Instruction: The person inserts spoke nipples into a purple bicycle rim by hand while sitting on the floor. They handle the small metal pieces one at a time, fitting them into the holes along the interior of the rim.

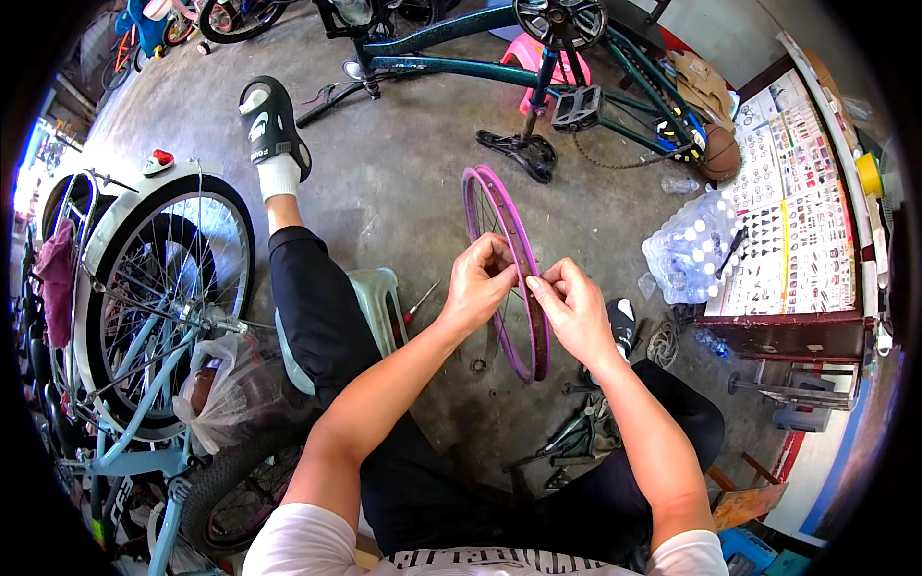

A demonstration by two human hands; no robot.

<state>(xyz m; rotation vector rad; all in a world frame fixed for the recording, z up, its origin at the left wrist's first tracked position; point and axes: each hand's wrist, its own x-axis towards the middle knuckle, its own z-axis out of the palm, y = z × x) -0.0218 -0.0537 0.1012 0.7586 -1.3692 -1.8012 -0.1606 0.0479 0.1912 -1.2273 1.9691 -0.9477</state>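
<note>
A small purple bicycle wheel rim [514, 219] stands nearly upright in front of me, its edge turned toward me and thin spokes inside it. My left hand [477, 285] is closed on the rim's left side, with its fingers reaching in among the spokes. On the right side, my right hand [570, 305] pinches the rim's outer edge between thumb and fingertips, close to the left thumb. Whether a small part sits between the fingertips is hidden.
A teal bicycle frame [447, 63] lies upside down ahead, its black saddle [520, 155] on the floor. Left stands a light-blue bicycle [144, 360]. A screwdriver [421, 301] lies near a pale stool [376, 288]. Bagged bottles [687, 245] sit by a chart-covered table [792, 211].
</note>
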